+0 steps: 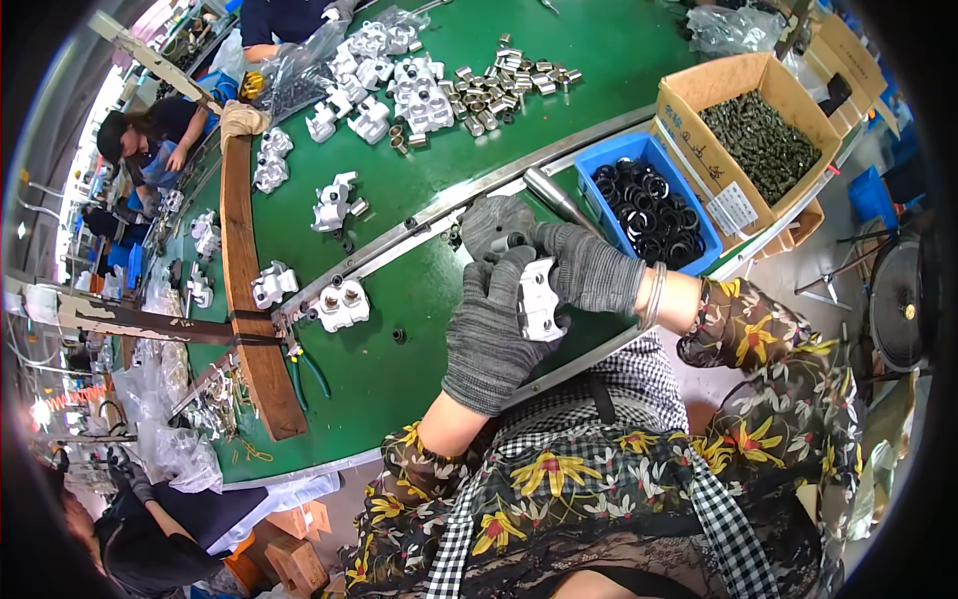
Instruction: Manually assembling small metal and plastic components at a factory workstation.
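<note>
Both of my hands wear grey knitted gloves and meet above the near strip of the green table. My left hand [491, 334] is wrapped round a silver cast metal caliper [539, 301], its fingers pointing away from me. At the caliper's far end, my right hand [594, 268] is closed with its fingers bent; a small dark cylindrical piece [509, 242] shows by its fingertips. Whether they pinch it is partly hidden. Just beyond lies a loose grey glove or cloth [494, 220]. To the left, another caliper [342, 305] rests near a small black rubber part [399, 336].
A blue bin [711, 243] of black rings and a cardboard box [689, 95] of small dark parts stand right, near a metal rod [561, 200]. Calipers [424, 95] and metal sleeves [499, 90] lie far off. A wooden beam [239, 240] and pliers [308, 371] are left; co-workers sit beyond.
</note>
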Demonstrator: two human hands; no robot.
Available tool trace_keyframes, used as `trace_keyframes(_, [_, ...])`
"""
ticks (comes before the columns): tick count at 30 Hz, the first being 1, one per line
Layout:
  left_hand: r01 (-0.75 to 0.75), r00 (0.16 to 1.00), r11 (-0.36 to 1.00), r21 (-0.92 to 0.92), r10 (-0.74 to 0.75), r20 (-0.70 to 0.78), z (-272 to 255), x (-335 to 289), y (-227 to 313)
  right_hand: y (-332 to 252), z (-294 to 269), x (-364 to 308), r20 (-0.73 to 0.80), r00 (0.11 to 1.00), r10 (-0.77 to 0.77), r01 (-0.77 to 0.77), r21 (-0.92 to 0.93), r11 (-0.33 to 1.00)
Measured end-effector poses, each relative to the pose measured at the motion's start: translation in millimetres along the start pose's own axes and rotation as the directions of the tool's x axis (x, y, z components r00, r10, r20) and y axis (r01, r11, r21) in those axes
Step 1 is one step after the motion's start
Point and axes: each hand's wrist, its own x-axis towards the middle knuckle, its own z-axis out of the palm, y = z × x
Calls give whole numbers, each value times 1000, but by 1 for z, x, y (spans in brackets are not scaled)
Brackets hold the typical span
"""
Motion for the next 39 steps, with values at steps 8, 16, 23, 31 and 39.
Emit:
trace_keyframes(8, [226,948,729,-646,-317,-26,26,33,-33,0,-89,160,64,997,-51,80,-656,750])
trace_keyframes(16, [330,908,547,-770,-407,99,35,34,-31,52,-58,253,-114,992,-47,-85,-912,402])
trace_keyframes(23, [443,844,354,-824,-475,250,29,39,-36,35,-30,269,-204,972,120,-236,-861,450])
trace_keyframes(31, [459,837,114,-881,-388,385,35,42,-33,50,-65,274,-172,957,235,-251,-896,366])
trace_keyframes(39, [420,890,639,-644,-429,156,33,30,-32,18,-61,233,-44,979,201,-138,-864,484])
